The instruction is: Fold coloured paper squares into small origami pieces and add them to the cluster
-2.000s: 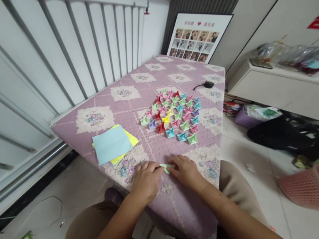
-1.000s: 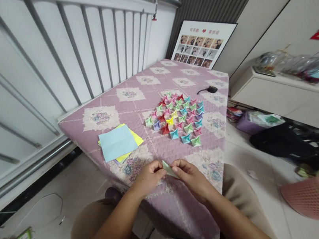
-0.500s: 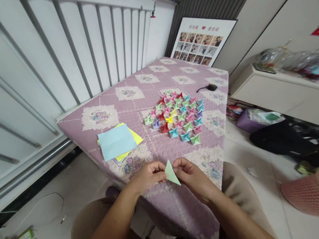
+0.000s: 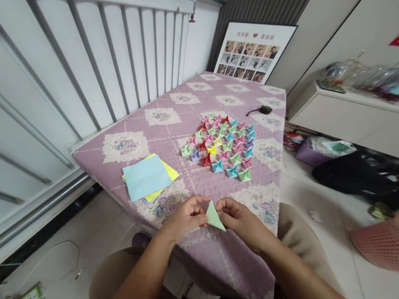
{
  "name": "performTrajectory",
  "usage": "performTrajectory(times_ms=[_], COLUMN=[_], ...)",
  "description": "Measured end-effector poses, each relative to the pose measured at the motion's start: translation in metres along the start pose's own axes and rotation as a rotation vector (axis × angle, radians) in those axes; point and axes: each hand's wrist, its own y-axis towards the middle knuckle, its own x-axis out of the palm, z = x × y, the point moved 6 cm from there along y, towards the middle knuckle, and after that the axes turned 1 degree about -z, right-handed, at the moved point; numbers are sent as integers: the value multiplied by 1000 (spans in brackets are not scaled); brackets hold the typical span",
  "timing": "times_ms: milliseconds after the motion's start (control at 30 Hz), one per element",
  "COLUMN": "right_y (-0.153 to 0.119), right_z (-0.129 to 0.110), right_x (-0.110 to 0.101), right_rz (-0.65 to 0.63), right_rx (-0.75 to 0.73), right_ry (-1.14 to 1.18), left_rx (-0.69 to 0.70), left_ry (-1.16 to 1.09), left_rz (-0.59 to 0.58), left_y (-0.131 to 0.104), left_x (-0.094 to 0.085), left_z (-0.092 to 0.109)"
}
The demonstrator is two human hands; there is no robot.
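Pretty soft, even indoor light here, kinda dim under the table point(image 4: 132, 124), and I can't tell where it's coming from. Wide-angle stretch bends stuff near the edges, the pink basket point(image 4: 396, 240) looks smeary, and the top right corner goes dark.
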Motion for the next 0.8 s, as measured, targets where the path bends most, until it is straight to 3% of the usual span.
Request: performTrajectory(times_ms=[167,400,633,800], right_y=[-2,-1,-3,-10], right_z=[3,0,-2,-18], right_x=[1,-4,-7,-4], right_rz=[-1,-13,-99,-201], right_rx=[62,-32,-67,-172], right_ry=[46,-41,-197,-328], left_rx=[-5,-6,-16,-16], left_ry=[23,38,56,-104], left_rz=[10,15,-1,15], left_y=[-1,1,-1,0], left_x=[1,0,0,-5], left_z=[3,-1,2,-9])
